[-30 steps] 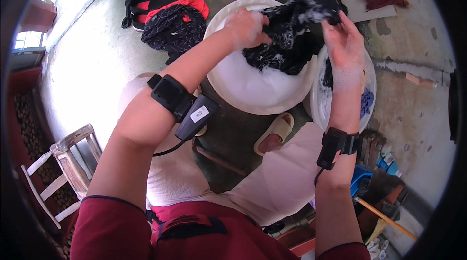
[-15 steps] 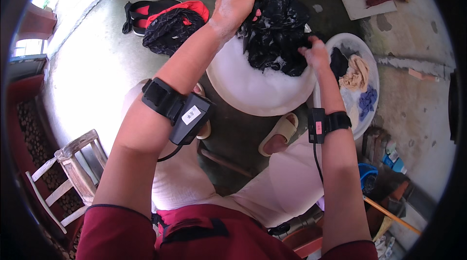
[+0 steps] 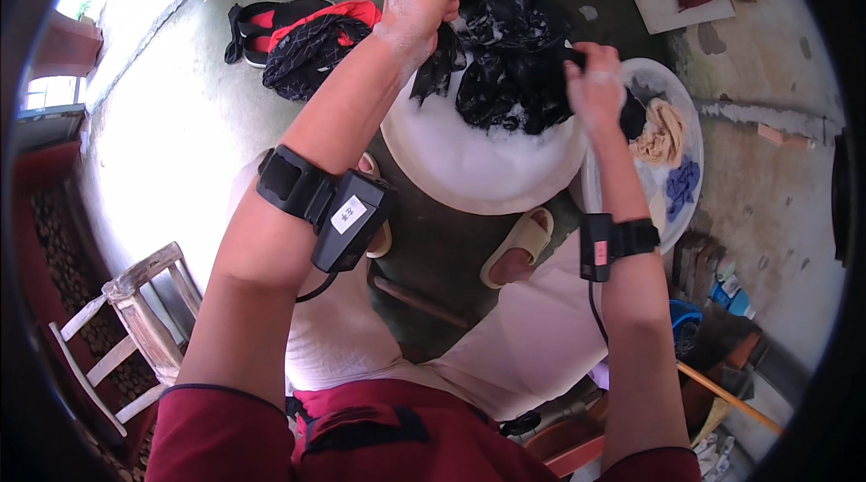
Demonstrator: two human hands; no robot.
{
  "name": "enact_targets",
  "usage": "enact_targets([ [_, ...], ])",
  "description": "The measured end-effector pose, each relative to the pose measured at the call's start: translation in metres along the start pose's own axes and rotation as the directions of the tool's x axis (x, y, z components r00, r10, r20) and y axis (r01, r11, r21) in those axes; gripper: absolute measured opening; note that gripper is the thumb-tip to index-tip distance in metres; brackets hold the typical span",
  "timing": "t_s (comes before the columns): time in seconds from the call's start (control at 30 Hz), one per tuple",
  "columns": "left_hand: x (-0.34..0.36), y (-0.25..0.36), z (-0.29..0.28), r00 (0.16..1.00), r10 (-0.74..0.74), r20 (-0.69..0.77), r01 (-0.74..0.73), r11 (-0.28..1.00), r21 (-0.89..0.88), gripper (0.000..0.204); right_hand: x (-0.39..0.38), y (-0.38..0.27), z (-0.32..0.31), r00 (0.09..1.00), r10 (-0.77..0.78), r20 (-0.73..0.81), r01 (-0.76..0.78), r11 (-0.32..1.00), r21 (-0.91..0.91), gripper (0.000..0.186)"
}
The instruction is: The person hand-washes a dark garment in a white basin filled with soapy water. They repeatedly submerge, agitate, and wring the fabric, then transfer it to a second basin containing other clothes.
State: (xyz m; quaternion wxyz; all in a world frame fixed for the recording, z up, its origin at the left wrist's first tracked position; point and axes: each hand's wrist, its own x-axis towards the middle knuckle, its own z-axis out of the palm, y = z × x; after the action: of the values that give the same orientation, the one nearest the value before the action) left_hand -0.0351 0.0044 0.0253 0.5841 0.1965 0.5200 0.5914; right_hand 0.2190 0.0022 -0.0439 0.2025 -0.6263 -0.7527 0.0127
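A wet black garment [image 3: 519, 49] is bunched over the far side of a white basin [image 3: 483, 202] full of suds. My left hand [image 3: 419, 0], wet with foam, is closed round one end of the cloth, raised beyond the basin's far left. On the other side my right hand [image 3: 597, 90] has its fingers curled over the garment's right edge at the rim. White foam streaks the black folds, and the lower part rests in the suds.
Right of the basin, a second white tub [image 3: 693, 112] holds beige cloth [image 3: 663, 133] and blue cloth [image 3: 683, 182]. On the floor at left lie a black-and-red bag [image 3: 311, 54] and shoe. A wooden chair [image 3: 135, 329] stands near left; an orange stick [image 3: 731, 399] lies near right.
My left hand has moved up and left with its end of the garment. The right hand has shifted slightly up and right, its fingers now curled over the cloth's edge.
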Motion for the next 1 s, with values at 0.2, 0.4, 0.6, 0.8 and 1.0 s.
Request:
enact_targets([
  [0.2,-0.001,0.001,-0.001,0.994,0.003,0.107,-0.008,0.999,0.046,0.022,-0.040,-0.057,0.062,0.675,-0.096,0.731,-0.081,0.976,0.203,0.054],
  [0.4,-0.005,0.007,-0.002,0.996,-0.093,0.006,0.093,0.995,0.020,0.015,-0.062,-0.066,0.080,0.663,0.038,0.748,0.067,0.992,-0.110,0.038],
  [0.6,0.001,0.003,-0.009,0.985,-0.168,0.037,0.166,0.985,0.047,0.016,-0.017,-0.033,0.029,0.854,0.267,0.446,-0.406,0.879,0.251,0.011],
  [0.8,-0.001,-0.006,-0.003,0.981,-0.135,0.141,0.104,0.973,0.205,0.022,0.014,-0.039,-0.050,0.905,0.326,0.273,-0.389,0.373,0.843,0.024],
  [1.0,-0.015,-0.024,0.013,0.847,-0.185,0.498,-0.087,0.877,0.474,0.059,0.021,-0.057,-0.089,0.914,0.329,0.236,-0.234,-0.047,0.971,0.017],
])
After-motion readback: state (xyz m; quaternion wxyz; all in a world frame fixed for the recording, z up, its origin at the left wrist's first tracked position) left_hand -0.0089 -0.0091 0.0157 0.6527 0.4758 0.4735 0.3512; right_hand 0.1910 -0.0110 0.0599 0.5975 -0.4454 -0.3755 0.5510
